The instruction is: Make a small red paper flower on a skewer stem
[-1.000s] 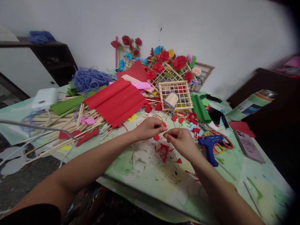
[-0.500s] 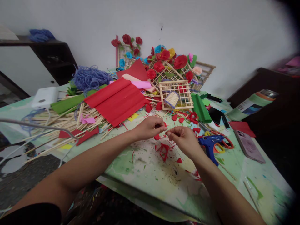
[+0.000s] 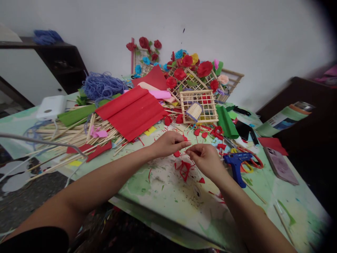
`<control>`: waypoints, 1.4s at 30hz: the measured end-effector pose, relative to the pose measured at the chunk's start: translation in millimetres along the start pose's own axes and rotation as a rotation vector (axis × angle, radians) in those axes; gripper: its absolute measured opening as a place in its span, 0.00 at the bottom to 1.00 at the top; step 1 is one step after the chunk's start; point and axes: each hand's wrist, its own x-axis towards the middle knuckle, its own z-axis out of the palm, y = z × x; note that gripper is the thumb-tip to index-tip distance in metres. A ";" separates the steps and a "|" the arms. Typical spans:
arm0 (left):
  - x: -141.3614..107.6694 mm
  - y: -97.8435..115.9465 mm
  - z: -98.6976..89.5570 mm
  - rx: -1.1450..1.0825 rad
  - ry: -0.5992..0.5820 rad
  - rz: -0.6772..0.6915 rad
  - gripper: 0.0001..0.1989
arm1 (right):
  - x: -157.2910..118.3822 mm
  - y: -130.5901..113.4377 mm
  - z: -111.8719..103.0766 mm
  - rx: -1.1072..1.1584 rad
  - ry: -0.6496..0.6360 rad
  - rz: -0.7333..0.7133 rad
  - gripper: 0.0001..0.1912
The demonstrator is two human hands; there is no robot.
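Observation:
Over the middle of the table my left hand is closed in a pinch, thumb and fingertips together. Close beside it, my right hand pinches too, its fingertips almost meeting the left ones. A thin line, perhaps wire or thread, shows near the fingertips, but what either hand grips is too small to make out. Below the hands lie a cut red paper scrap and a small red piece. Red petal-shaped pieces lie just beyond them. A blue glue gun rests right of my right wrist, by orange-handled scissors.
Red crepe paper covers part of a pile of thin sticks at left, with blue cord behind. Stick lattices with paper flowers stand at the back. A phone and a bottle are at right.
My fingertips have shifted slightly; the left ones now reach a little further right, just above the right ones. The whole view has moved slightly. Both hands remain pinched.

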 end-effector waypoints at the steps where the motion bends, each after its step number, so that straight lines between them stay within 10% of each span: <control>1: -0.1 0.8 -0.5 -0.017 -0.002 -0.007 0.21 | 0.0 -0.1 -0.4 0.009 0.000 0.006 0.11; 42: 0.8 2.7 -2.5 -0.092 0.111 -0.028 0.26 | -1.9 -5.1 -4.2 0.058 -0.023 0.009 0.11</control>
